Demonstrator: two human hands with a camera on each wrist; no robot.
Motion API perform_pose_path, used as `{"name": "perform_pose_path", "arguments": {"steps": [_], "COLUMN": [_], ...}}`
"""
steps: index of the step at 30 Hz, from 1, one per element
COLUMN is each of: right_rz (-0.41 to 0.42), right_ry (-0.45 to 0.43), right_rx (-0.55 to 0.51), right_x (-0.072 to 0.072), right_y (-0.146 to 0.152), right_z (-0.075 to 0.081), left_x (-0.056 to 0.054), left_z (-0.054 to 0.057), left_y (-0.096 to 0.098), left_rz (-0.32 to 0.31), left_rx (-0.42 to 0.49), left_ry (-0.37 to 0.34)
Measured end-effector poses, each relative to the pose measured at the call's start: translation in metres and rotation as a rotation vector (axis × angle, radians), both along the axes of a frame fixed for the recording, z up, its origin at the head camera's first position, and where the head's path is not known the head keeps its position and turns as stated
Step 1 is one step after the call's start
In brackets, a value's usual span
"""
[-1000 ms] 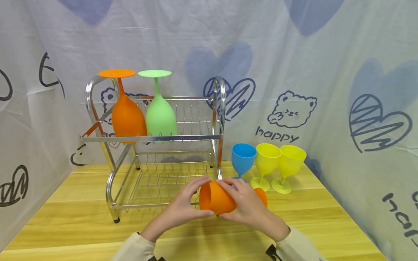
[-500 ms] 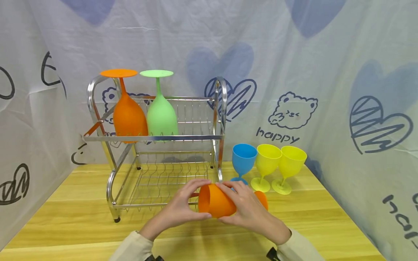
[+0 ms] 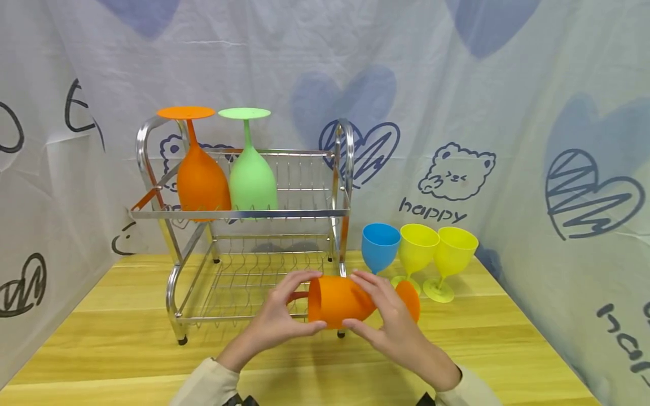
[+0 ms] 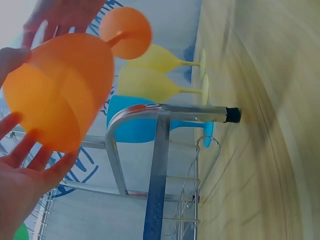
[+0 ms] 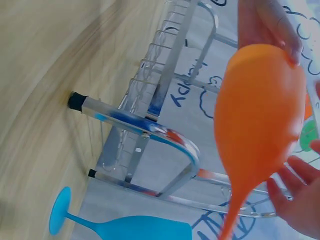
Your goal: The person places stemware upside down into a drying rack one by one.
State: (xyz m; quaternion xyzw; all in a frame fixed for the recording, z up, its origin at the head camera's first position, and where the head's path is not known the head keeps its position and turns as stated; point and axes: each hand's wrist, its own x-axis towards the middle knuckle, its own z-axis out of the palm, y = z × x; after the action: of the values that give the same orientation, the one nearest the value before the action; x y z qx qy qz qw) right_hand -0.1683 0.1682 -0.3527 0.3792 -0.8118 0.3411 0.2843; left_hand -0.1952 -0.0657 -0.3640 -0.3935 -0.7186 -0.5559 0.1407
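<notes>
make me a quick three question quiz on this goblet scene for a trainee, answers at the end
1. True or false: the green goblet on the rack stands upside down.
2. Between the left hand and the right hand, the held orange goblet has its mouth facing: A) the right hand, B) the left hand, C) straight up.
3. Fill in: the blue goblet stands beside ___ yellow goblets.

Key: 1 true; 2 B; 3 two.
</notes>
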Motion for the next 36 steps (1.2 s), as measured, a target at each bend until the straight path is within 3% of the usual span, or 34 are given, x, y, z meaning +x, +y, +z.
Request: {"name": "perform_pose_path", "arguments": {"steps": [7,10,13,18,20,22,25,30,36], "right_rz": [0.153,0.193,0.233,0.188,0.187,0.233,0.336,0.502,0.535], "right_ry": [0.285,0.319,0.119,-0.499,-0.684,-0.807,-0.904,-0.912,-0.880], "right_rx": [-0.254,-0.322,-0.404,-0.623,-0.709,-0.790,-0.860,-0.879,-0.918], "right_x": [0.002,0.003,0.006,0.009,0.007,0.005,0.002,-0.003,-0.002], "right_y": [-0.001,-0.003,-0.003,-0.004,-0.005,-0.007,-0.009,-0.013,-0.016], "right_z": [-0.002,-0.006,-0.008,-0.004,-0.001,0.001,0.002,-0.002,-0.004], "left_x": [0.002,0.003,0.004,0.007,0.009,0.010,0.011,0.012,0.013], "left_z": [0.003,0.004,0.006,0.007,0.007,0.007,0.007,0.007,0.004], "left_y": [-0.003,-0.007,-0.009,-0.010,-0.010,-0.009,-0.005,0.000,0.003], "left_rz": [-0.022,-0.025,-0.046,-0.092,-0.099,-0.107,-0.126,-0.152,-0.178], "left_rx": [0.222,0.318,0.396,0.453,0.454,0.451,0.449,0.451,0.456], "left_ry": [-0.098,-0.151,-0.216,-0.308,-0.332,-0.347,-0.356,-0.364,-0.381]}}
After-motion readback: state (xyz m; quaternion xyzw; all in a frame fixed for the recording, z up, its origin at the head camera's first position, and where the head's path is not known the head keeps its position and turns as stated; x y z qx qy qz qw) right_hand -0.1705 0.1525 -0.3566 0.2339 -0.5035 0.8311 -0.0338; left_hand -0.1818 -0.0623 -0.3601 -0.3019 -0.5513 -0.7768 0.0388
